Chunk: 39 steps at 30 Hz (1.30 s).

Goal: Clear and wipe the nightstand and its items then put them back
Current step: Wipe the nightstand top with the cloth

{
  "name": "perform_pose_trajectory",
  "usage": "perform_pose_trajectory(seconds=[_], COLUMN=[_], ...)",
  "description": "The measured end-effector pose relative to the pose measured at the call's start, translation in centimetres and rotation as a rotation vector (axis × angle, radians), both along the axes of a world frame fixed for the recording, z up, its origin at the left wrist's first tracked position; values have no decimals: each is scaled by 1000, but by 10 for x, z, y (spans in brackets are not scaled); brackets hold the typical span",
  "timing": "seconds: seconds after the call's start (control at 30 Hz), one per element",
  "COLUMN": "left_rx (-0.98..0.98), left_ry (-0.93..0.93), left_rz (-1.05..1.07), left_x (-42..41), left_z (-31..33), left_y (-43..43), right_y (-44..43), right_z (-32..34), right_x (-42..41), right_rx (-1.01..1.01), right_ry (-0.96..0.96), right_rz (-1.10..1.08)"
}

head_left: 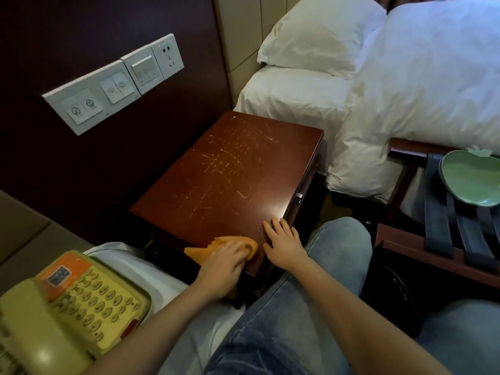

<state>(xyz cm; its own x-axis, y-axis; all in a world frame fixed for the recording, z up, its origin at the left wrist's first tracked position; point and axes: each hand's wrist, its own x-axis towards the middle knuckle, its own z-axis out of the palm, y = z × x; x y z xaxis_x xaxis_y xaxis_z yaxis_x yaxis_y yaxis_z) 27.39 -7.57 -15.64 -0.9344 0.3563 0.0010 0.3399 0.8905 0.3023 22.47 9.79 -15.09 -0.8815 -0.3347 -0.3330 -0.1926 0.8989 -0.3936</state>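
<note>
The dark red wooden nightstand (230, 171) stands between two beds, its scratched top bare. My left hand (221, 263) presses an orange cloth (230, 243) onto the top's near edge, fingers curled over it. Just to the right, my right hand (284, 242) rests flat on the near right corner, fingers straight. A yellowed desk telephone (70, 307) with an orange label lies on the white bed at lower left. A green apple-shaped dish (470, 177) sits on the luggage rack at the right.
A white switch and socket panel (116, 82) is on the dark wall behind the nightstand. A white bed with pillow (319, 33) and duvet lies beyond. The strapped wooden luggage rack (443, 239) stands right. My jeans-clad knees fill the lower middle.
</note>
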Motion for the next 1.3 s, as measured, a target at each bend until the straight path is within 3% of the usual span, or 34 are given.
perform_pose_trajectory(seconds=[0.1, 0.17, 0.23, 0.37, 0.43, 0.57, 0.63, 0.73, 0.8, 0.97, 1.03, 1.17, 1.23, 1.3], left_rx=[-76, -121, -66, 13, -62, -168, -137, -33, -14, -52, -41, 0, -38, -57], left_ry=[30, 37, 4, -31, 4, -31, -47, -79, -88, -85, -69, -80, -55, -52], left_rz=[425, 578, 503, 27, 89, 470, 404, 38, -57, 416, 378, -33, 31, 286], left_x=[-19, -23, -18, 7, -5, -29, -26, 1, 2, -34, -32, -10, -21, -34], left_z=[-3, -3, -5, 2, 2, 7, 6, 3, 4, 7, 8, 5, 3, 4], left_y=[-23, -21, -4, 17, 2, -10, 6, 30, 22, 6, 22, 37, 30, 28], right_y=[1, 1, 0, -2, -2, 0, -1, -2, -1, 2, 2, 4, 5, 5], right_z=[-1, -1, -2, -3, -2, -2, -2, -2, -1, 3, 3, 6, 7, 7], right_x=[0, 0, 0, -2, -1, 0, 0, -2, -2, 1, 0, -5, -5, -5], right_rx=[2, -4, -13, -21, -21, -23, -26, -44, -65, -83, -66, -80, -104, -115], right_ry=[-10, -15, -14, 2, 8, 25, 22, 9, 12, 1, 3, -36, -53, -57], right_rz=[3, -2, -15, -36, -42, -59, -66, -88, -114, -139, -140, -215, -220, -224])
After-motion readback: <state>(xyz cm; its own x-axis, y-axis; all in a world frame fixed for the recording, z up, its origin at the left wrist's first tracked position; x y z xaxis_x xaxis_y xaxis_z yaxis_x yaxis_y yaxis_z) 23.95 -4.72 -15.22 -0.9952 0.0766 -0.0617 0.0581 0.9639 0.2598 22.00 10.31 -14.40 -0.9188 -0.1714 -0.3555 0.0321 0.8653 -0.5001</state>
